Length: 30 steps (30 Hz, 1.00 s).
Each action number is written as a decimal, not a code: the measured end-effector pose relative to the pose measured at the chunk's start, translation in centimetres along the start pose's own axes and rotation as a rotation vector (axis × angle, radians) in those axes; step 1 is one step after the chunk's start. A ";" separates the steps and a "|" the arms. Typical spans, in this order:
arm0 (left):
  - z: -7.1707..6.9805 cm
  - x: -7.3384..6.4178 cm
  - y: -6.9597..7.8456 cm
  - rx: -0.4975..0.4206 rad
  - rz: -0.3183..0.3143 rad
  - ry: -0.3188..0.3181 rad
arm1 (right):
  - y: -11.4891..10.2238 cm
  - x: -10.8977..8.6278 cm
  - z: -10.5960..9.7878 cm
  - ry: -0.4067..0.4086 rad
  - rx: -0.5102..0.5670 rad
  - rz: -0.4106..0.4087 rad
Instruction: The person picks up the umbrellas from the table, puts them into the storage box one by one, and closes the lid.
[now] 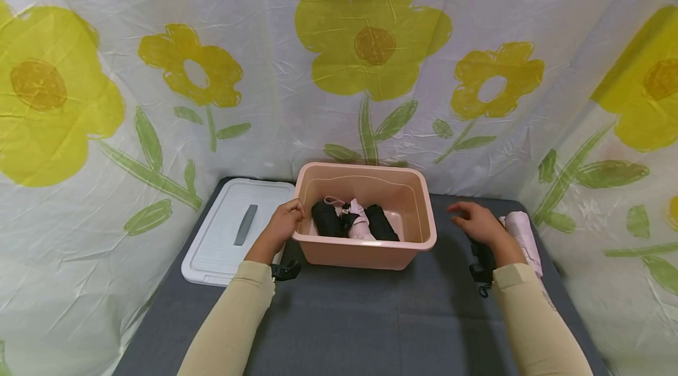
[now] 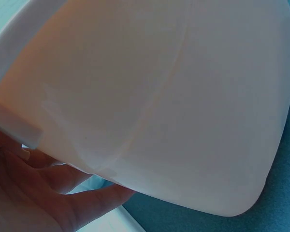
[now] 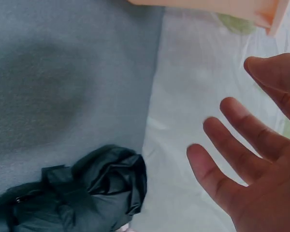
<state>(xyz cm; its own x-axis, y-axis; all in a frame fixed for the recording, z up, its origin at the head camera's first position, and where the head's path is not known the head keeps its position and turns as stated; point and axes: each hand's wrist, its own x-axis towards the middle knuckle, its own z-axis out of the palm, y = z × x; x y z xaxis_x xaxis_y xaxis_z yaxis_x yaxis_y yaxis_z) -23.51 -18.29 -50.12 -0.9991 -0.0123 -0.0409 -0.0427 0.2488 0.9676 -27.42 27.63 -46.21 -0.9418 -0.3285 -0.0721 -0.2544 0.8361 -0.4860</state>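
A peach plastic bin (image 1: 365, 252) stands at the back of the table. My left hand (image 1: 283, 226) holds its left rim; in the left wrist view the fingers (image 2: 104, 199) lie against the bin's end wall. Inside are a black folded umbrella (image 1: 326, 220), a pink folded umbrella (image 1: 360, 228) and another black one (image 1: 382, 225), side by side. My right hand (image 1: 479, 224) hovers to the right of the bin with fingers spread and nothing in them. Near it lie a black folded umbrella (image 3: 87, 193) and a pink one (image 1: 523, 238).
A white lid (image 1: 217, 240) with a grey handle lies flat on the table left of the bin. Dark grey cloth (image 1: 360, 323) covers the table. A white curtain (image 1: 265, 129) with yellow flowers hangs close behind and along both sides.
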 end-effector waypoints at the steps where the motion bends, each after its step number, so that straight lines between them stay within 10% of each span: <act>1: 0.0 0.0 0.0 -0.003 -0.001 0.000 | 0.2 -0.1 0.1 0.006 -0.004 0.000; 30: 0.1 0.0 0.0 -0.006 -0.023 0.017 | 3.8 -1.7 2.5 0.073 0.001 0.119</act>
<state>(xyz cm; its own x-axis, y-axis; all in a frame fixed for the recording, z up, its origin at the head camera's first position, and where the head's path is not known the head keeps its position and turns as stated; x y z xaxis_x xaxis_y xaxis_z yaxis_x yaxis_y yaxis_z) -23.51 -18.16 -50.13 -0.9977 -0.0343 -0.0585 -0.0651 0.2421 0.9681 -26.27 30.31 -50.11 -0.9788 -0.1939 -0.0655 -0.1397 0.8670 -0.4784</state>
